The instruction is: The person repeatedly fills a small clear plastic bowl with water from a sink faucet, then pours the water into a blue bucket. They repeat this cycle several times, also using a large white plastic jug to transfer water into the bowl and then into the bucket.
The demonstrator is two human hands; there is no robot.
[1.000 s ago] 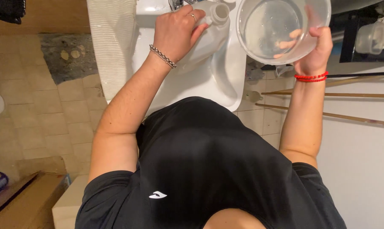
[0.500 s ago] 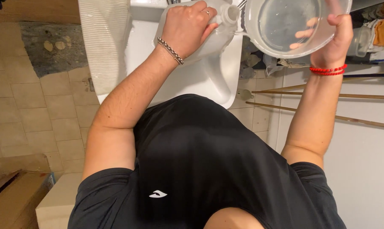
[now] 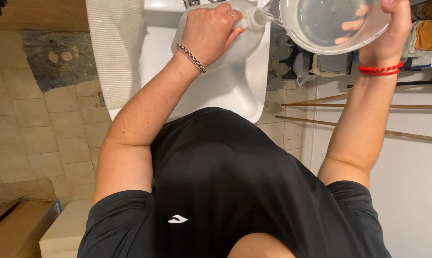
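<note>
My left hand [image 3: 208,31], with a metal bracelet on the wrist, grips a translucent plastic bottle [image 3: 237,48] lying tilted over the white sink [image 3: 225,93]. The bottle's open neck [image 3: 258,18] points right. My right hand [image 3: 393,28], a red cord on its wrist, holds a clear round bowl [image 3: 321,26] with water in it by the rim. The bowl is tipped toward the bottle's neck, and a thin stream of water runs between them.
A white ribbed towel [image 3: 115,48] hangs over the sink's left side. Beige floor tiles [image 3: 39,129] lie to the left and cardboard boxes [image 3: 15,229] at the bottom left. Wooden sticks [image 3: 368,107] and cluttered shelves [image 3: 426,43] are on the right.
The bowl has come closer to the bottle's neck and tipped further, and water now streams out of it. Both hands keep their grip.
</note>
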